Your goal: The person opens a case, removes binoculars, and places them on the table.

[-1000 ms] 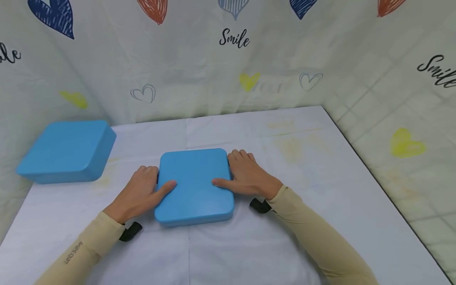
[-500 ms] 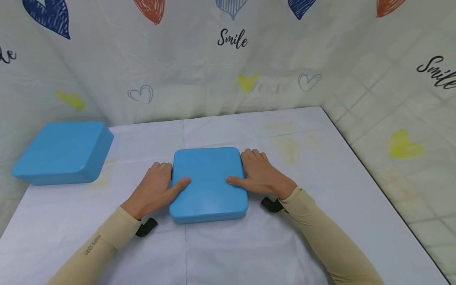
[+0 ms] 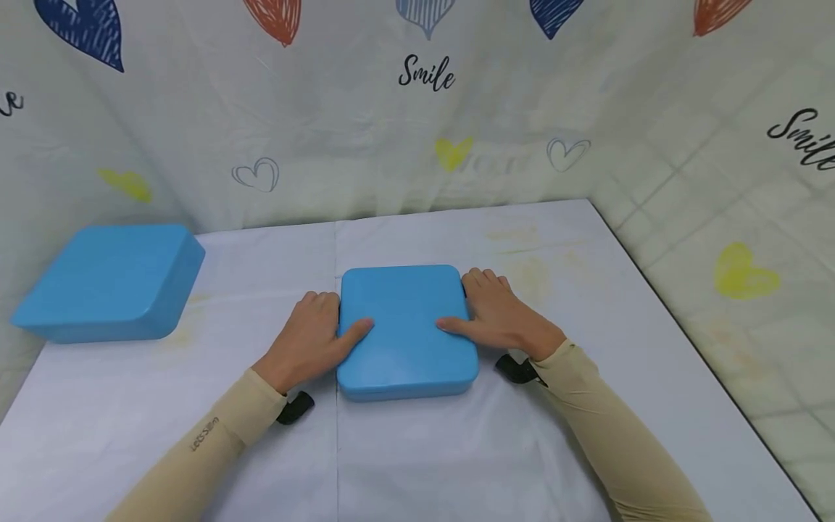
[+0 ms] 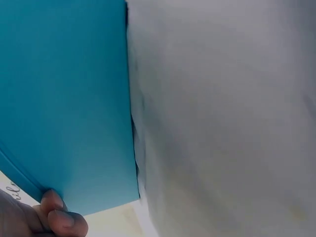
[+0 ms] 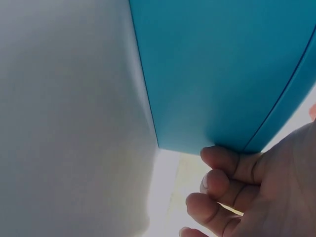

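Observation:
A flat blue box (image 3: 406,344) with rounded corners lies between my two hands in the middle of the head view. My left hand (image 3: 308,341) grips its left side, thumb over the top face and fingers bent along the far part of that side. On the opposite side my right hand (image 3: 505,315) holds it the same way, thumb on top. A thin lid seam runs along the box's side (image 5: 222,74) in the right wrist view. Curled fingertips (image 4: 61,217) sit against its end in the left wrist view. The underside is hidden.
A second, similar blue box (image 3: 114,279) sits at the back left of the table. White cloth (image 3: 404,464) covers the tabletop, with faint yellowish stains toward the back. A curtain (image 3: 352,123) printed with hearts and "Smile" hangs behind and at the sides.
Both hands have carried or slid the held box to the right and slightly away from me, keeping the same hold. The second box shifts a little left in view as the head camera moves.

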`<action>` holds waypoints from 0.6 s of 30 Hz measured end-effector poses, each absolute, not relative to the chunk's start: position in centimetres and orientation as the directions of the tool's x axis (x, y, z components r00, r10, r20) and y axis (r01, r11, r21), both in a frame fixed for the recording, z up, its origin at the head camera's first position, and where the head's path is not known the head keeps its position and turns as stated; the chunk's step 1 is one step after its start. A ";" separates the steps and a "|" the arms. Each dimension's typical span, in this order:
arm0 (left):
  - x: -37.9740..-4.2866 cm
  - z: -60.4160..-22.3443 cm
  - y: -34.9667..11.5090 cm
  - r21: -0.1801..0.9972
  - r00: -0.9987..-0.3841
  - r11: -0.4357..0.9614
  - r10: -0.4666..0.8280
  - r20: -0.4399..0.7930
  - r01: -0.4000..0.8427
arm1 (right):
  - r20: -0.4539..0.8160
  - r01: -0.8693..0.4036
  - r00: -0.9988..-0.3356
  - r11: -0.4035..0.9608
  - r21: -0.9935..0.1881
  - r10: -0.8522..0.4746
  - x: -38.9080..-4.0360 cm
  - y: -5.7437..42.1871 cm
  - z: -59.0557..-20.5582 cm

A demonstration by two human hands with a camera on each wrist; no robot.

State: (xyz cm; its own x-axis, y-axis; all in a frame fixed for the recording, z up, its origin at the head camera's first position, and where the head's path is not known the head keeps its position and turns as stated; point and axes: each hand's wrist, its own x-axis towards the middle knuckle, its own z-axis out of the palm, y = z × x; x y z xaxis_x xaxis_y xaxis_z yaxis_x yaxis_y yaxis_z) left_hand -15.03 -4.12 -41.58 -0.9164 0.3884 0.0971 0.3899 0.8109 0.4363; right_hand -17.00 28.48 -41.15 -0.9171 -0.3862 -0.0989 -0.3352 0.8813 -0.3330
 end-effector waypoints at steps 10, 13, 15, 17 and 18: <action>-15.7 -41.5 -3.1 0.425 -0.913 0.812 0.395 0.104 0.400 | -0.101 -0.343 -0.914 0.880 -0.328 -0.394 -17.6 29.6 -41.1; -16.0 -41.5 -2.8 0.420 -0.912 0.814 0.398 0.102 0.402 | -0.115 -0.335 -0.914 0.882 -0.333 -0.390 -17.8 29.9 -41.0; -16.1 -41.5 -2.5 0.411 -0.910 0.816 0.401 0.104 0.407 | -0.119 -0.332 -0.914 0.882 -0.334 -0.388 -18.0 30.2 -41.0; -16.3 -41.5 -2.3 0.403 -0.909 0.818 0.404 0.103 0.409 | -0.122 -0.329 -0.914 0.884 -0.332 -0.386 -18.1 30.4 -41.1; -16.3 -41.5 -2.1 0.399 -0.908 0.820 0.405 0.103 0.411 | -0.120 -0.331 -0.914 0.883 -0.332 -0.387 -18.2 30.6 -41.1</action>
State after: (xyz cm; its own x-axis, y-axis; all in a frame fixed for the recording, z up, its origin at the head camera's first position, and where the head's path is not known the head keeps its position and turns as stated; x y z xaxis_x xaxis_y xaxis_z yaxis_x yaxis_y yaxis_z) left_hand -16.33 -2.14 -41.50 -0.9083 0.4054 0.1033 0.4112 0.8196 0.3989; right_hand -18.22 30.56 -41.07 -0.9141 -0.3872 -0.1201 -0.3306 0.8834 -0.3320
